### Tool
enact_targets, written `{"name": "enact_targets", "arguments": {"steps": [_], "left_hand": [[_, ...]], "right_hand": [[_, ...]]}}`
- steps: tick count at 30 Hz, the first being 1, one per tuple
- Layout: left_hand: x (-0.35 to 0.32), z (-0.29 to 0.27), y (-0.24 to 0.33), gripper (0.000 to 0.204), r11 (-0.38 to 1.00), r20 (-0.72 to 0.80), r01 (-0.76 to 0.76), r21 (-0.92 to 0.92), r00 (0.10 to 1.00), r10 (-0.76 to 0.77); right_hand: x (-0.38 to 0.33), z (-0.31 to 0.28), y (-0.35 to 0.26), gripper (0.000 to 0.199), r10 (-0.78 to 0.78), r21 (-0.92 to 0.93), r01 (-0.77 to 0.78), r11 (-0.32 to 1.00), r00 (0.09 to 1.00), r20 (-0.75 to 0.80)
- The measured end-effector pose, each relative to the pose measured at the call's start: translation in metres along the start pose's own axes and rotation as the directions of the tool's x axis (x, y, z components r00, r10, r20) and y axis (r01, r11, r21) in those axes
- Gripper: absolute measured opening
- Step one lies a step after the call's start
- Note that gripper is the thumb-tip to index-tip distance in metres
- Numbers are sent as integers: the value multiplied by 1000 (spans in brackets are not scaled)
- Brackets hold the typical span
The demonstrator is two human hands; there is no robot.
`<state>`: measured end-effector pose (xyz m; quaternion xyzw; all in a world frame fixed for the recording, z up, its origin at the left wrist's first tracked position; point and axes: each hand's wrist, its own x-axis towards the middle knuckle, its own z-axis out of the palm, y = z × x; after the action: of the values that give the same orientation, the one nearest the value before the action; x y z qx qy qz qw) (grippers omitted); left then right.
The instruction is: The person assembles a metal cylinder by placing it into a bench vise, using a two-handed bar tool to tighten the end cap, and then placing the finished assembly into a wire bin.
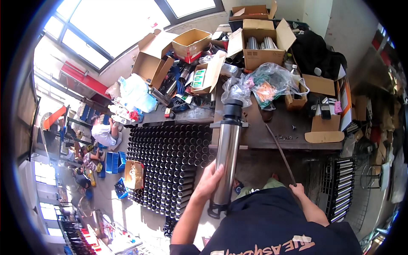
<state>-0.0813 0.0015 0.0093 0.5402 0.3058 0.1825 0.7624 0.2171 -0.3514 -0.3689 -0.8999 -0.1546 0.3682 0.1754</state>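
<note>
My left hand (207, 182) is wrapped round a shiny metal cylinder (227, 155), held upright in front of my body with a slight tilt. The cylinder has a black collar at its top and a dark ring-shaped fitting at its lower end. At the right, my right hand (298, 191) is closed on the near end of a long thin dark rod (279, 148). The rod's far end reaches over the dark workbench (255, 140), beside some small loose metal parts (285, 137). Behind the cylinder's top, a small bracket (243, 147) sticks out from the bench edge.
Many black-ended tubes (163, 148) are stacked below the bench on the left. Open cardboard boxes (265, 57), clear plastic bags (272, 80) and loose tools crowd the bench. More metal cylinders (343, 187) stand in a rack at right. Other people (104, 134) are far left.
</note>
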Motion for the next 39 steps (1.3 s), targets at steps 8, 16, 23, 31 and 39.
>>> {"name": "enact_targets", "arguments": {"steps": [8,16,23,31,39], "left_hand": [[43,15,-36,84,577,120,127,-807,991,-51],[59,0,-23,71,414,-45,96,-905,947,-318],[77,-22,-62,59,86,309,334,-939,925,-220],[71,-4,-55,60,68,278,299,-952,935,-219],[54,30,-38,59,571,40,158,-805,976,-213]], "right_hand": [[34,-11,16,49,-11,-139,19,990,998,55],[29,28,16,47,-18,58,7,998,983,184],[11,40,7,43,1,156,-26,987,987,161],[0,10,-11,43,-62,-35,61,997,998,-6],[-4,10,-12,39,-17,31,16,999,1000,19]]}}
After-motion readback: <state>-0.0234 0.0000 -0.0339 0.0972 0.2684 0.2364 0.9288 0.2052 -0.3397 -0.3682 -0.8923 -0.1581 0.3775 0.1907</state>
